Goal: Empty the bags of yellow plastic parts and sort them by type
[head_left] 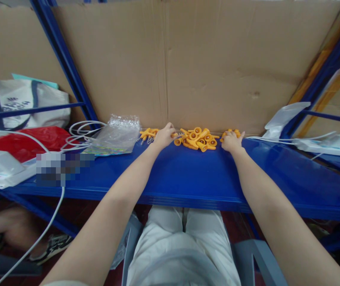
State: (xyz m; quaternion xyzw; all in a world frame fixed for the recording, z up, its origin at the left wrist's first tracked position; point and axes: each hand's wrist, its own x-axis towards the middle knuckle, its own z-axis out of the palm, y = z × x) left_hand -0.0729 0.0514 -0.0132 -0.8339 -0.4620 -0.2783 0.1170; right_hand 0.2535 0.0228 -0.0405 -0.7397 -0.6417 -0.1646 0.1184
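Observation:
A pile of small orange plastic parts (198, 139) lies at the back of the blue shelf (188, 178), against a cardboard wall. My left hand (164, 136) rests at the pile's left edge, fingers curled over an orange part. Further orange parts with small metal chains (147, 134) lie just left of that hand. At the right end of the pile my right hand (232, 142) is closed around a few orange parts (234, 132). Both arms stretch forward over the shelf.
A clear plastic bag (116, 135) and coiled white cables (82, 131) lie to the left, with a red bag (27, 141) and a white tote (24, 103) beyond. A white power strip (327, 147) and a white packet (283, 117) sit at the right. Another person's foot (15, 234) shows at lower left.

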